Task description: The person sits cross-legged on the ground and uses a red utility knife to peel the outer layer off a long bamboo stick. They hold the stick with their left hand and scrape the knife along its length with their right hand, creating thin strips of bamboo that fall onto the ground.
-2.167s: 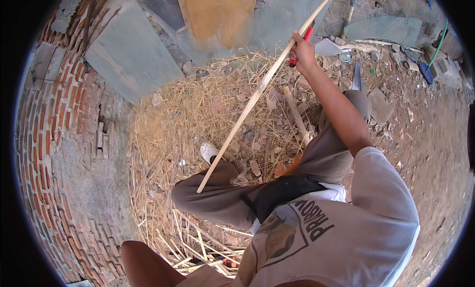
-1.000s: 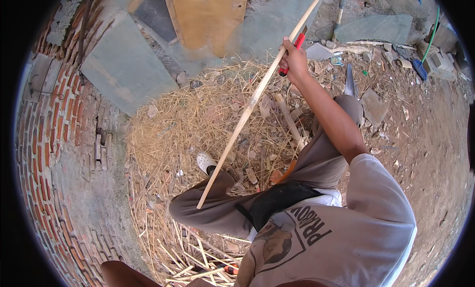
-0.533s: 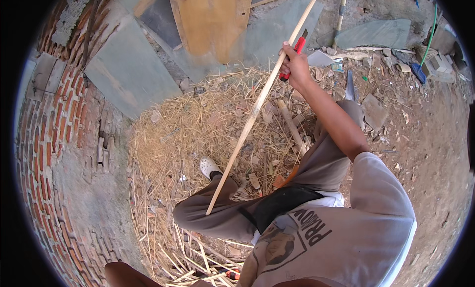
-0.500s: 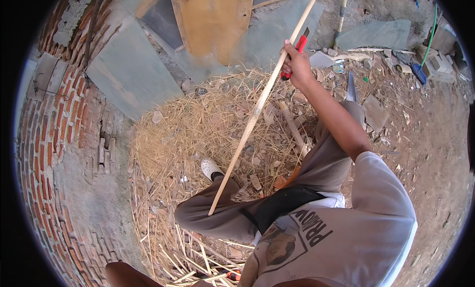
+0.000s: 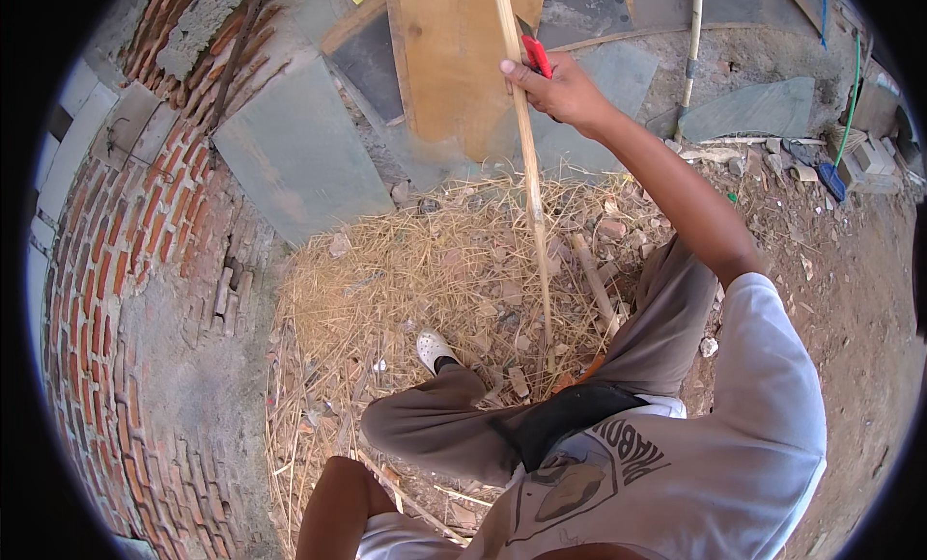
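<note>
While right hand [image 5: 565, 92] grips stick [image 5: 529, 174] (red-handled tool [image 5: 534, 53] too), straw pile [image 5: 425, 270] beneath.

— How many long sticks stood in the straw?
— One pale bamboo stick [image 5: 529, 174], upright near the middle of the straw pile [image 5: 386, 280]. One thinner pole [image 5: 691, 48] leaned at the far edge of the yard.
— And tools?
— One red-handled cutter [image 5: 535, 54], together with the stick in one hand [image 5: 560, 89].
— Slabs?
— Two grey stone slabs [image 5: 299, 164] along the far side, and one plywood board [image 5: 454, 58].
— Shoes?
— One white shoe [image 5: 433, 349] showed on the straw.
</note>
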Demonstrator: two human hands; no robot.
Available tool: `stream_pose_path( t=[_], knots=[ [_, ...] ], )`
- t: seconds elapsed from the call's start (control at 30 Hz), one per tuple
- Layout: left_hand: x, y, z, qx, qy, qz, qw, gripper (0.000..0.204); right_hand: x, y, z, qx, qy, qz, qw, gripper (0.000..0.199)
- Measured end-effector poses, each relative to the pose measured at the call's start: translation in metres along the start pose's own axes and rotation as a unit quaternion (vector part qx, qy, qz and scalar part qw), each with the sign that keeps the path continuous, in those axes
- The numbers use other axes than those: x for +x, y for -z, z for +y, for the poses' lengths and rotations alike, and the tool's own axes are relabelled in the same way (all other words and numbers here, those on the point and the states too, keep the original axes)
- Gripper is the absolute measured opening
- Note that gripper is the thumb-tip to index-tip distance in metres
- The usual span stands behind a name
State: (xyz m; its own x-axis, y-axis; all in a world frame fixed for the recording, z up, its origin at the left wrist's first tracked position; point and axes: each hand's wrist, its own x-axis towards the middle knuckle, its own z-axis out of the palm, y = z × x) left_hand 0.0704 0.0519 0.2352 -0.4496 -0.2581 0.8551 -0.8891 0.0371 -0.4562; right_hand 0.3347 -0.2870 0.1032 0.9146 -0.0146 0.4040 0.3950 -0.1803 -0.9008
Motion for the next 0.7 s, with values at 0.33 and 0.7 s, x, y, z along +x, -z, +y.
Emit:
stream_pose_path(
  t=[0.33,0.7],
  knots=[
    [-0.123,-0.020,-0.101,0.367,0.302,-0.385,0.791,0.024,-0.021,-0.110,-0.038,-0.389,0.256,-0.422,0.778,0.023],
    [-0.327,-0.062,0.076,-0.312,0.886,-0.044,0.341,0.050,-0.097,-0.146,0.051,-0.462,0.331,-0.432,0.700,0.015]
  ],
)
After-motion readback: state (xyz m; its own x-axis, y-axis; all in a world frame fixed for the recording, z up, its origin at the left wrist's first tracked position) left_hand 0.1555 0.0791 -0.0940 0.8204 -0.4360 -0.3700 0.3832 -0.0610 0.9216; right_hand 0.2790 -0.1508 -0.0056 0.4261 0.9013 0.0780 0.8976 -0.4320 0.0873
